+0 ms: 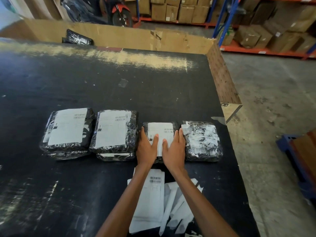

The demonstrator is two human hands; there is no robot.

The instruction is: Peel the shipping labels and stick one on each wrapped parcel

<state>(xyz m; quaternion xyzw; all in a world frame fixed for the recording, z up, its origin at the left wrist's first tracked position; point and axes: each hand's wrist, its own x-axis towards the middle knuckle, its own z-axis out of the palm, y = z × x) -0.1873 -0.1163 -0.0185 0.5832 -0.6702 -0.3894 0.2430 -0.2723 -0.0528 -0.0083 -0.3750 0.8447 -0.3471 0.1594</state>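
Note:
A row of black plastic-wrapped parcels lies on the dark table (119, 79). The far-left parcel (68, 129) and the one beside it (113, 132) each carry a white label and sit on a lower parcel. On the third parcel (160, 129), my left hand (147, 147) and my right hand (173, 147) lie flat, fingers apart, pressing its white label (159, 130). The rightmost parcel (202, 142) shows only crumpled white patches under the wrap. An unpeeled label sheet (151, 194) lies under my forearms beside peeled backing strips (177, 207).
A tall cardboard wall (119, 35) borders the table's far and right sides, with a black parcel (77, 37) behind it. The table's right edge drops to a concrete floor. Shelves of cartons and a motorbike stand beyond. A blue crate (297, 159) sits at the right.

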